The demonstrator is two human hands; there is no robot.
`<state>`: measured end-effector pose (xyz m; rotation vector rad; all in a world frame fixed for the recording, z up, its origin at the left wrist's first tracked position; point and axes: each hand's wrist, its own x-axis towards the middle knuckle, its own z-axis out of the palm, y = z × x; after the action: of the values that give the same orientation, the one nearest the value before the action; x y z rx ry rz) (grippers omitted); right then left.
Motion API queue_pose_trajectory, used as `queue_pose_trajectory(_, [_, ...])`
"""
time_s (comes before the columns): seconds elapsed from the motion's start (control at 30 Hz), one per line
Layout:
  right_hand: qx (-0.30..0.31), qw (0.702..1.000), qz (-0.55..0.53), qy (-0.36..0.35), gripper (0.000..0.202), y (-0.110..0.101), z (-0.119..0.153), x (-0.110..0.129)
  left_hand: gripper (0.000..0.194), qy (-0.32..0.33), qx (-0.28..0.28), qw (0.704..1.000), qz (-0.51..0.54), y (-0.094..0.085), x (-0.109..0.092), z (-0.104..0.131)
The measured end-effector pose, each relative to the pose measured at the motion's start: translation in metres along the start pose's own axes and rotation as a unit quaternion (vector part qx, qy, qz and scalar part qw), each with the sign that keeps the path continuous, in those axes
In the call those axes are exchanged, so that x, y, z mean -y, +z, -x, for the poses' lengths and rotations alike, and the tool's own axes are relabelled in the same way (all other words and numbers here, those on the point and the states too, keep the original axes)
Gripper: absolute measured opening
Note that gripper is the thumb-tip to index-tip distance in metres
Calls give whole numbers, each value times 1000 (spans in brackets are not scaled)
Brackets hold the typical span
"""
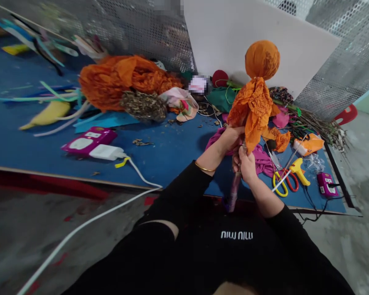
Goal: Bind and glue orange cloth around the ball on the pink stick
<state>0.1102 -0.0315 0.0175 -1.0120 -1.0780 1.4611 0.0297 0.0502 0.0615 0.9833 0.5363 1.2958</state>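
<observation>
Your left hand (233, 138) and right hand (247, 164) are grasping the slim shiny purplish rod (233, 192); the round orange cloth-covered ball (262, 60), one o'clock, could be tilting if either grip slackens.

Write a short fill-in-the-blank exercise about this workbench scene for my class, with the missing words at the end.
1. The left hand and right hand hold a stick topped by a ball whose colour is ____.
2. The bracelet is worn on the person's ____ arm.
3. The scissors have one red handle loop and one ____ loop.
4. The tabletop is coloured ____.

Missing words: orange; left; yellow; blue.
</observation>
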Motion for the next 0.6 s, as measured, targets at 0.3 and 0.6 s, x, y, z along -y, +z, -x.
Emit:
queue_pose_trajectory(0.3, [-308, 806, 333, -380, 67, -35, -5, 32, 42, 33, -60, 998, 18, -4, 13, -3])
queue_pose_trajectory(0.6, [-246, 857, 322, -319, 22, -45, -27, 31, 28, -12, -89, 993, 78, -6, 22, 0])
